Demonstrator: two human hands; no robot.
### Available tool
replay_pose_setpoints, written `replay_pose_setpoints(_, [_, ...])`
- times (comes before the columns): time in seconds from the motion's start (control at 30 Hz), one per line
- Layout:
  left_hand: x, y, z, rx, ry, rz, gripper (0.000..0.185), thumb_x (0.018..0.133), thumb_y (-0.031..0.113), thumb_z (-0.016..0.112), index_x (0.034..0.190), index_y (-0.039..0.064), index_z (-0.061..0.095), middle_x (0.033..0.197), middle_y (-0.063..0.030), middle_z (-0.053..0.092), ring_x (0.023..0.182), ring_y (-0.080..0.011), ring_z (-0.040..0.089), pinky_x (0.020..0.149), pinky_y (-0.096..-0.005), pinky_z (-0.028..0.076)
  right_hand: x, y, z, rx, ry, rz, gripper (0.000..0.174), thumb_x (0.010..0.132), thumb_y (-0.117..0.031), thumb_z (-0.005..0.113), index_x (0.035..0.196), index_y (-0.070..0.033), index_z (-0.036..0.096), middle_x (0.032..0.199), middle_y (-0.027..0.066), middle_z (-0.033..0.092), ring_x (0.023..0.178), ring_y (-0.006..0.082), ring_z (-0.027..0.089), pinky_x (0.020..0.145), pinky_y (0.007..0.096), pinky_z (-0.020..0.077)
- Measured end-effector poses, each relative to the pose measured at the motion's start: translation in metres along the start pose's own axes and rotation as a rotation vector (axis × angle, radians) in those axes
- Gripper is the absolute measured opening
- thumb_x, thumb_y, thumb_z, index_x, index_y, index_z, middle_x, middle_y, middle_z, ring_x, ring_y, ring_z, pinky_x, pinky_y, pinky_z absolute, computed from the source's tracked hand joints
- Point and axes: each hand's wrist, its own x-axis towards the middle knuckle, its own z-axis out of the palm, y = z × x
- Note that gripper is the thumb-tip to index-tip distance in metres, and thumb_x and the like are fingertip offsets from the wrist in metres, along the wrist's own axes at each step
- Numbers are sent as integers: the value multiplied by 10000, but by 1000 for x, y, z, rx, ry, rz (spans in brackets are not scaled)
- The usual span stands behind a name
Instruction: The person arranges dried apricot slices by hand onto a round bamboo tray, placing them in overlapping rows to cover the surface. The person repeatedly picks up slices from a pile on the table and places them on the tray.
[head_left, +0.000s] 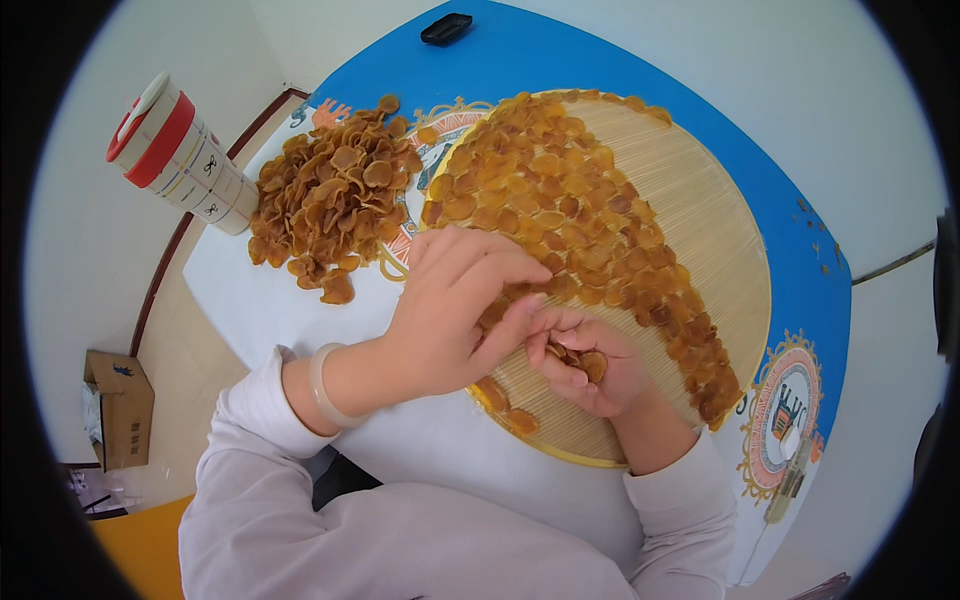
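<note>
A round woven tray (686, 195) carries a broad band of overlapping thin, dried amber-brown slices (547, 202). My right hand (589, 364) is over the tray's near part, its fingers curled around several loose slices (589, 364). Close beside it is my left hand (457, 307), with a pale bangle on its wrist. The left thumb and index fingertips are a little apart, near the right hand's fingers, and no slice shows between them. To the left of the tray is a heap of the same slices (330, 195) on the tabletop.
A lidded tumbler with a red band (187, 161) stands left of the heap. On the blue far side of the table (570, 52) lies a small black dish (446, 28). Small bits lie at the right edge. A cardboard box (124, 412) is on the floor at left.
</note>
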Motion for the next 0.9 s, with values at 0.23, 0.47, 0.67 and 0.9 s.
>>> replay_pose_setpoints(0.23, [-4,3,0,-33,-152,92,167,801,172,796,953,195,729,1343,-35,595,1159,-270,516,956,-435,327,1,2,3,56,129,-123,482,965,-140,417,1387,71,516,1061,122,667,611,92,490,489,205,382])
replay_pose_setpoints(0.47, [-9,1,7,54,-217,92,185,774,170,801,943,188,727,1450,-21,552,1246,-293,494,995,-442,325,2,5,4,-71,140,-162,549,920,-135,416,1417,88,487,1111,140,668,603,91,493,495,204,378])
replay_pose_setpoints(0.67, [-10,-2,10,85,-154,73,192,762,144,799,929,192,718,1393,7,594,1211,-274,522,1001,-440,325,3,-2,28,-103,367,-262,480,938,-110,422,1365,73,543,980,96,654,601,80,499,490,203,374])
replay_pose_setpoints(0.9, [-7,-7,1,175,-62,99,207,727,177,838,916,216,763,1172,57,666,1133,-244,556,961,-447,305,-9,-20,39,-572,737,-304,238,1012,-130,534,1128,-2,697,806,8,652,587,41,473,522,198,385])
